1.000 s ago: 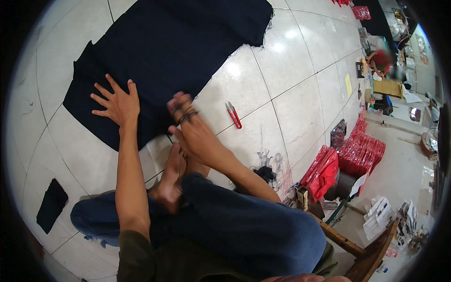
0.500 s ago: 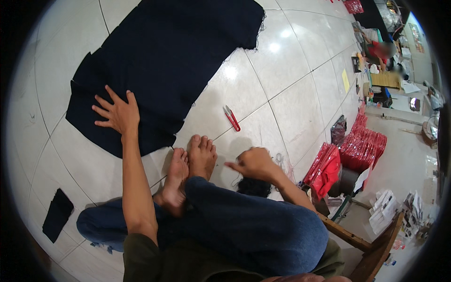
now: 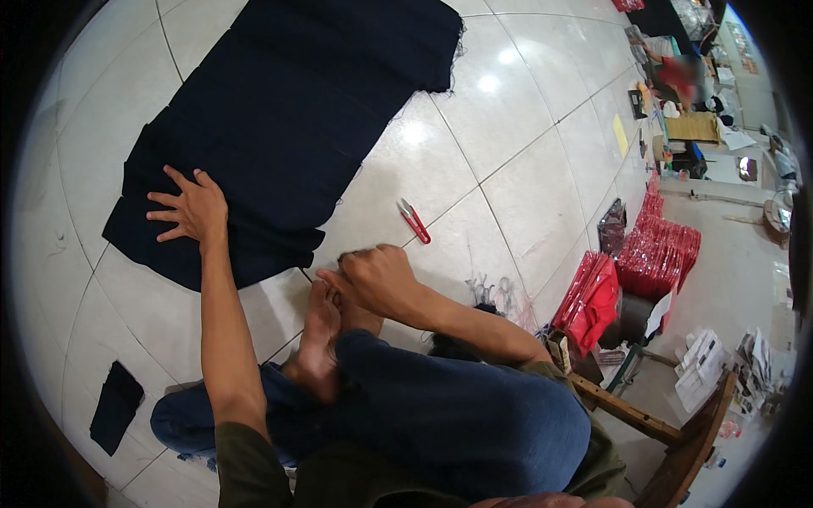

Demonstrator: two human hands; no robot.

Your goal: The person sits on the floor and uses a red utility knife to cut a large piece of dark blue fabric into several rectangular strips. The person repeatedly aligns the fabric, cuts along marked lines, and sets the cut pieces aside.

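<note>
A large dark navy cloth [image 3: 279, 110] with frayed edges lies spread on the tiled floor. My left hand [image 3: 190, 207] rests flat on its lower left part, fingers spread. My right hand [image 3: 373, 275] is curled over my bare feet [image 3: 318, 330] at the cloth's lower right corner; what is under its fingers, if anything, is hidden. Red-handled thread snips [image 3: 417, 225] lie right of the cloth. A black clump of thread [image 3: 445, 345] is partly hidden behind my right forearm.
A small dark cloth piece [image 3: 116, 405] lies at lower left. At right are stacks of red plastic-wrapped packets [image 3: 652, 254], a wooden frame [image 3: 627, 406], papers [image 3: 701, 368] and a yellow sheet [image 3: 620, 135]. Another person [image 3: 677, 80] sits among clutter at the far upper right.
My right hand, earlier with dark threads on its fingers, moved right toward the thread clump, then back left over my feet, without visible threads. My left hand stays spread on the cloth.
</note>
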